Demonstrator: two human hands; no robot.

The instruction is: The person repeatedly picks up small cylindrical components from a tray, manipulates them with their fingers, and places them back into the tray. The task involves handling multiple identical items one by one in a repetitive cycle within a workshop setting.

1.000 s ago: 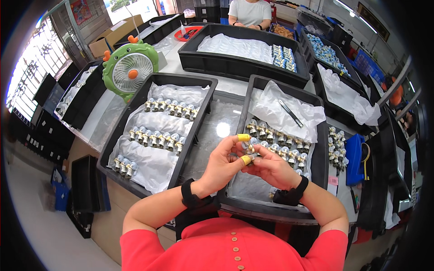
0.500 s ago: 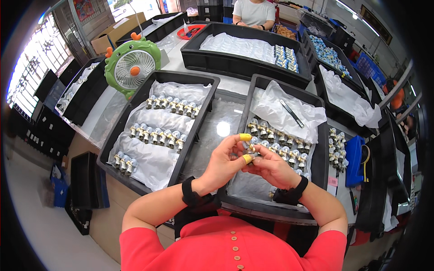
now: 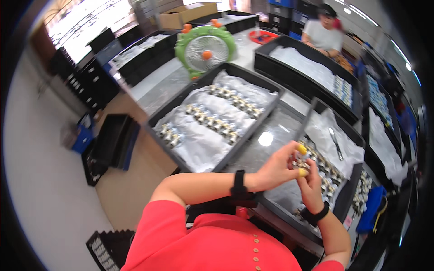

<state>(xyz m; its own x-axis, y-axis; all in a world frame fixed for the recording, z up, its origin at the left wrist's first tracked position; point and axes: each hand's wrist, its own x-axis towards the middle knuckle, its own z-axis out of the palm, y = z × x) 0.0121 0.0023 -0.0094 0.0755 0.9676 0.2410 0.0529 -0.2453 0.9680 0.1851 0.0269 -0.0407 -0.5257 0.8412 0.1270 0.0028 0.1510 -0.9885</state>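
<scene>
left hand [image 3: 275, 171]: fingers pinch figurine [image 3: 301, 162]
right hand [image 3: 312, 184]: likely pinching it too, blurred
black tray [image 3: 347, 195]: right, below hands

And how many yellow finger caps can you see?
2: an upper yellow cap on a finger of the left hand, and a lower yellow cap on its thumb. Others may be hidden.

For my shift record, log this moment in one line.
left hand: holds figurine; right hand: touches figurine; beneath: black tray with figurines
</scene>
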